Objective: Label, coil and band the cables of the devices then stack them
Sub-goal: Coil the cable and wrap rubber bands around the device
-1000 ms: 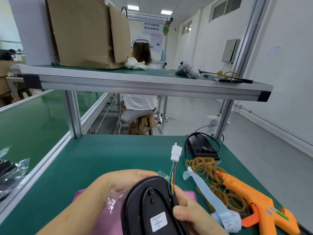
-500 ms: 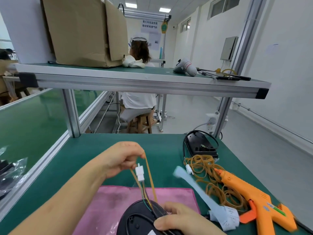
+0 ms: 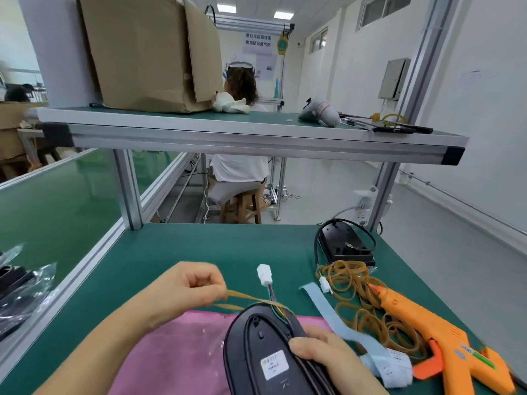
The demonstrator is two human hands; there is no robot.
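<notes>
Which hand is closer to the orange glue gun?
Right. The right hand grips the black device beside the glue gun. The left hand, pinching a rubber band, is on the far side of the device.

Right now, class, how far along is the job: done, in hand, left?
Done: the far device sits with its cable looped round it; the held device bears a label. In hand: left hand stretches a rubber band, right hand grips the device. Left: seat band, stack both.
</notes>
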